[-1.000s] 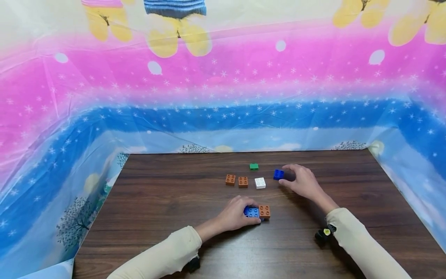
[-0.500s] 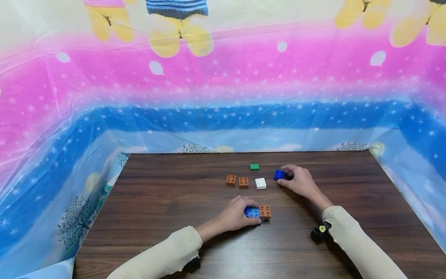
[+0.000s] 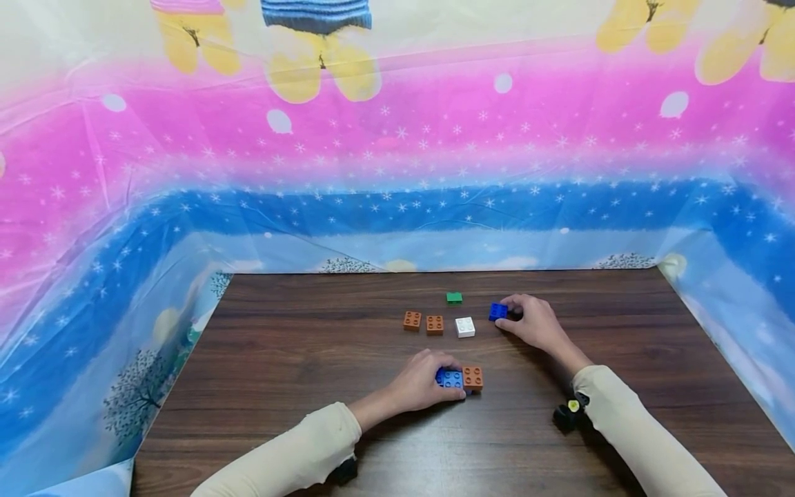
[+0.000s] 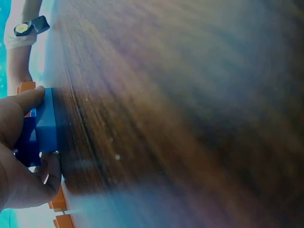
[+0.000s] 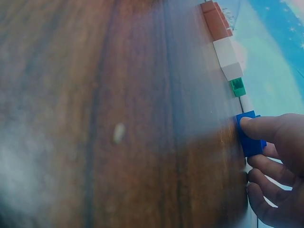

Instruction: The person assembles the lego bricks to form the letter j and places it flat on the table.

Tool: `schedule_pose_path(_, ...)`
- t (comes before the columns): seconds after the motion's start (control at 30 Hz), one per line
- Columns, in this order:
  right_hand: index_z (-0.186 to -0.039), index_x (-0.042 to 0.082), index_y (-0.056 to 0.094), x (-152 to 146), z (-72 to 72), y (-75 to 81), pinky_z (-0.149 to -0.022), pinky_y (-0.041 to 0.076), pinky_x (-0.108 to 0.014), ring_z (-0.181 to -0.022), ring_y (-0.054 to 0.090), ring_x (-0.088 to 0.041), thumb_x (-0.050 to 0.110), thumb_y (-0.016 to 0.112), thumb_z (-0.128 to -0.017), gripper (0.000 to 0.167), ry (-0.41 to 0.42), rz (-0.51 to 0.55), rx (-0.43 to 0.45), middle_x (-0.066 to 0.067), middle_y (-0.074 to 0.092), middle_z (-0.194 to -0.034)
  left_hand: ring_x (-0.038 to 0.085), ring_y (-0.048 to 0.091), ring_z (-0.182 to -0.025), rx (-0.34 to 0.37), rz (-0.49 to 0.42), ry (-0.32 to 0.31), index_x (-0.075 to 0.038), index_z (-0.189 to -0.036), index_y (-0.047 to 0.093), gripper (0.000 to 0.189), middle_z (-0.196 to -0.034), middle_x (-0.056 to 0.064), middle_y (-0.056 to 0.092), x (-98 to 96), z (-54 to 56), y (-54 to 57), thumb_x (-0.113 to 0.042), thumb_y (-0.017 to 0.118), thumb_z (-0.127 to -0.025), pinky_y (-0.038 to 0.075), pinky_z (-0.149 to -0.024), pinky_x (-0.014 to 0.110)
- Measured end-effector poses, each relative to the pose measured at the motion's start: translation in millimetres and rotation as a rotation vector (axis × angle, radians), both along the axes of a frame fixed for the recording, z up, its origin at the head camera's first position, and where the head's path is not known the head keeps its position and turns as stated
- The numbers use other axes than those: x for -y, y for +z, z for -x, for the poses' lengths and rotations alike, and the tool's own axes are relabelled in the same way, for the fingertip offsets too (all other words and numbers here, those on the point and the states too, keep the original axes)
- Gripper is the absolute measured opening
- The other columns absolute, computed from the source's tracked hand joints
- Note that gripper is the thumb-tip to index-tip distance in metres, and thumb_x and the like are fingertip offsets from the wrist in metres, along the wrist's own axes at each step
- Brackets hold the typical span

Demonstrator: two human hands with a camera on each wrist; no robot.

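Near the middle of the table, my left hand (image 3: 424,381) grips a small assembly of toy building bricks between thumb and fingers. It has a light blue brick (image 4: 46,121) as its base, with an orange-brown brick (image 3: 473,377) on the right end. A dark blue brick (image 4: 29,142) sits on it too, partly covered by the hand. Farther back and to the right, my right hand (image 3: 535,323) pinches a dark blue building brick (image 3: 498,311). In the right wrist view the thumb (image 5: 259,127) lies against that brick's side, which stands low at the table surface.
Left of the right hand lie a white brick (image 3: 465,327), a small green brick (image 3: 454,297) farther back, and two orange-brown bricks, one nearer (image 3: 435,325) and one leftmost (image 3: 413,320). A patterned cloth (image 3: 397,207) rises along the wooden table's (image 3: 279,345) back and sides.
My right hand has closed in slightly on the dark blue brick, its wrist and forearm shifting a little left. The left hand and its brick assembly stay in place.
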State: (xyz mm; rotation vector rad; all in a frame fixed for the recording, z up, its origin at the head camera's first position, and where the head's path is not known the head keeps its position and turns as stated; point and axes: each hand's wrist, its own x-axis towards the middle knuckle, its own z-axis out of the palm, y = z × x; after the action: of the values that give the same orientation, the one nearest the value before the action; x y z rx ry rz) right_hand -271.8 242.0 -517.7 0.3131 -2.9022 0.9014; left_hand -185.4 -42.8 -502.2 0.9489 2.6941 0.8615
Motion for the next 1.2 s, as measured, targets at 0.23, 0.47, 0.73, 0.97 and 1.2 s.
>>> schedule_pose_path(0.23, -0.12, 0.004, 0.07, -1, 0.0, 0.6, -0.087, 0.051, -0.053, -0.103, 0.065, -0.033, 0.025, 0.08, -0.09, 0.038, 0.007, 0.0, 0.0, -0.016, 0.07, -0.111, 0.009, 0.06, -0.107, 0.0, 0.001, 0.001, -0.017, -0.124, 0.073, 0.043, -0.122, -0.003, 0.072, -0.4, 0.3, 0.8, -0.039, 0.081, -0.088, 0.045, -0.093, 0.032)
schedule_pose_path(0.47, -0.122, 0.004, 0.069, -2, -4.2, 6.6, -0.087, 0.052, -0.054, -0.103, 0.066, -0.034, 0.024, 0.079, -0.091, 0.038, 0.004, 0.004, 0.013, -0.019, 0.071, -0.113, 0.008, 0.059, -0.105, 0.007, -0.008, 0.006, -0.017, -0.124, 0.073, 0.043, -0.122, -0.003, 0.072, -1.4, 0.7, -0.3, -0.039, 0.081, -0.088, 0.044, -0.092, 0.032)
schedule_pose_path(0.73, -0.125, 0.007, 0.068, 0, -8.7, 14.8, -0.085, 0.054, -0.051, -0.103, 0.067, -0.033, 0.028, 0.078, -0.092, 0.04, 0.002, 0.021, 0.033, -0.019, 0.071, -0.116, 0.009, 0.06, -0.105, 0.009, -0.005, 0.006, -0.017, -0.124, 0.073, 0.044, -0.122, -0.003, 0.072, -0.7, 0.7, -0.6, -0.039, 0.081, -0.087, 0.044, -0.093, 0.033)
schedule_pose_path(0.97, -0.126, 0.009, 0.068, 6, -16.2, 27.0, -0.085, 0.055, -0.05, -0.103, 0.068, -0.032, 0.029, 0.077, -0.093, 0.04, 0.021, 0.027, 0.004, -0.017, 0.071, -0.117, 0.012, 0.062, -0.111, 0.023, -0.002, 0.011, -0.015, -0.125, 0.073, 0.044, -0.123, -0.002, 0.072, -0.4, 1.6, -0.4, -0.038, 0.081, -0.088, 0.041, -0.108, 0.045)
schedule_pose_path(1.2, -0.125, 0.01, 0.068, 15, -30.4, 38.9, -0.085, 0.056, -0.049, -0.103, 0.068, -0.03, 0.029, 0.079, -0.092, 0.04, 0.046, 0.032, -0.022, -0.014, 0.072, -0.116, 0.013, 0.062, -0.117, 0.025, 0.004, 0.011, -0.016, -0.125, 0.072, 0.044, -0.125, -0.002, 0.071, -0.6, 2.6, -2.1, -0.039, 0.081, -0.088, 0.039, -0.111, 0.046)
